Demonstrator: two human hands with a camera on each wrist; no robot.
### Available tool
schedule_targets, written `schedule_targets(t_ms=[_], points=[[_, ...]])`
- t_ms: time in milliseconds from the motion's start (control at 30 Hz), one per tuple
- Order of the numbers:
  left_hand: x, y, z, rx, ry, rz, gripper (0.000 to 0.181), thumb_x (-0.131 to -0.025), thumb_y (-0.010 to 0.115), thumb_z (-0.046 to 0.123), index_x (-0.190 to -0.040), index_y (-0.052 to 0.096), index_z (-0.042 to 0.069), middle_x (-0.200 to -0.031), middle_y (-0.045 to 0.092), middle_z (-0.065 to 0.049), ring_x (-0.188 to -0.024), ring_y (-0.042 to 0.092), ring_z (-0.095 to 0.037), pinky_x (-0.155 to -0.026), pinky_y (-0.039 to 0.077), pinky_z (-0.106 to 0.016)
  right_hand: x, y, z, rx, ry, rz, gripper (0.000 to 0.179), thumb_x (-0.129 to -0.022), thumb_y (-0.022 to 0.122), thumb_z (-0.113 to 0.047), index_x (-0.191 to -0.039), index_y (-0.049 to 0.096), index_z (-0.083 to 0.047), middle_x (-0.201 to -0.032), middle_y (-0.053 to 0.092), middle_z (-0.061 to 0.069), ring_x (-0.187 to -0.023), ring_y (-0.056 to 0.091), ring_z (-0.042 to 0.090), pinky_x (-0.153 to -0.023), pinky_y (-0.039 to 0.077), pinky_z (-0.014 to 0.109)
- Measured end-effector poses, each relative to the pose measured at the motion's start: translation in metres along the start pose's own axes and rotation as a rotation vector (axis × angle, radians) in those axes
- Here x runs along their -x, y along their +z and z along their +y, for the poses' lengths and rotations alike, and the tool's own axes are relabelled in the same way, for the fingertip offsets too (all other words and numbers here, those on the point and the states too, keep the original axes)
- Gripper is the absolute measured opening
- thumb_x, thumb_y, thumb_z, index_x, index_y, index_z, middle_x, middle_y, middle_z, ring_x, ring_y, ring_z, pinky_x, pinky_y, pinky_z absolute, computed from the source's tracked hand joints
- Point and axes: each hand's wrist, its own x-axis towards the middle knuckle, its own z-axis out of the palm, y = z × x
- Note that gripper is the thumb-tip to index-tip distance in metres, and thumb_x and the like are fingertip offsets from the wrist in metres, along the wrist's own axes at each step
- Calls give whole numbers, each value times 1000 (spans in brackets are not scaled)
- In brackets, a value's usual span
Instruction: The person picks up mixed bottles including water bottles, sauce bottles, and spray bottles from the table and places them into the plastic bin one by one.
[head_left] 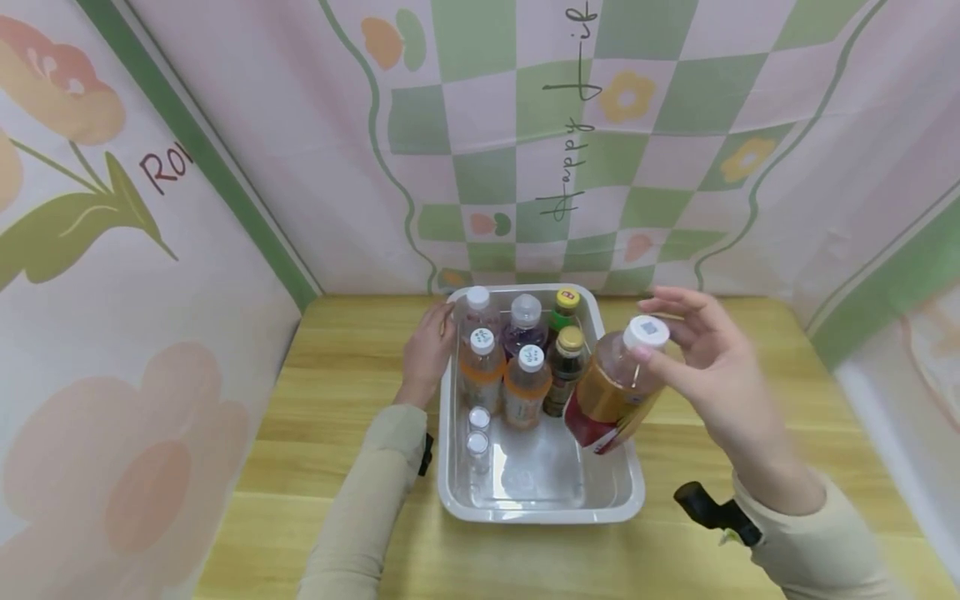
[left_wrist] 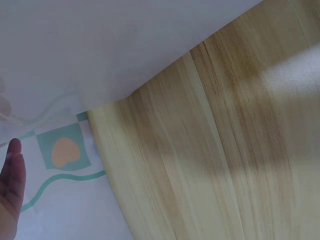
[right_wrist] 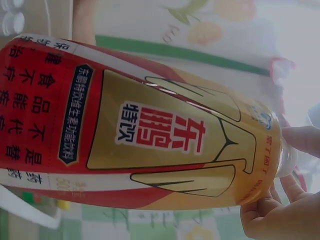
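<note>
My right hand (head_left: pixel 723 375) pinches a red and gold drink bottle (head_left: pixel 611 392) near its white cap, thumb on one side and fingers on the other. The bottle hangs tilted over the right wall of a white plastic bin (head_left: pixel 540 512). In the right wrist view its Chinese-lettered label (right_wrist: pixel 150 130) fills much of the picture. My left hand (head_left: pixel 427 354) rests against the bin's left rim; in the left wrist view its fingers (left_wrist: pixel 15 175) look fairly straight. Inside the bin stand several bottles, including two orange-banded bottles (head_left: pixel 527 387) and a dark bottle with a gold cap (head_left: pixel 570 342).
Two small white-capped containers (head_left: pixel 478 446) sit at the bin's left side. Farther back are a purple bottle (head_left: pixel 525 312) and a yellow-capped bottle (head_left: pixel 567 298). The wooden table (head_left: pixel 345 350) meets a checked, patterned cloth (head_left: pixel 555 167) behind and cloth walls at the sides.
</note>
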Motion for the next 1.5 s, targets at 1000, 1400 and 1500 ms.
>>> schedule_targets(t_ms=[1000, 1400, 1500], points=[[2, -2, 2, -179, 114, 21, 36, -100, 42, 21, -132, 56, 13, -143, 51, -6, -120, 59, -26, -81, 58, -40, 10, 46, 86, 346, 287, -329, 61, -74, 67, 9, -131, 45, 5, -123, 54, 29, -110, 58, 40, -83, 54, 19], [2, -2, 2, -167, 124, 45, 35, -99, 43, 20, -129, 58, 11, -142, 53, -6, -115, 62, -26, -75, 58, -40, 10, 53, 104, 297, 381, -360, 60, -73, 65, 11, -130, 46, 6, -125, 54, 34, -113, 58, 43, -78, 56, 20], [3, -2, 2, -163, 123, 45, 35, -99, 43, 20, -129, 58, 11, -142, 52, -6, -109, 64, -27, -72, 58, -39, 11, 56, 105, 294, 396, -356, 60, -72, 65, 11, -129, 46, 6, -125, 54, 34, -113, 58, 43, -80, 56, 21]])
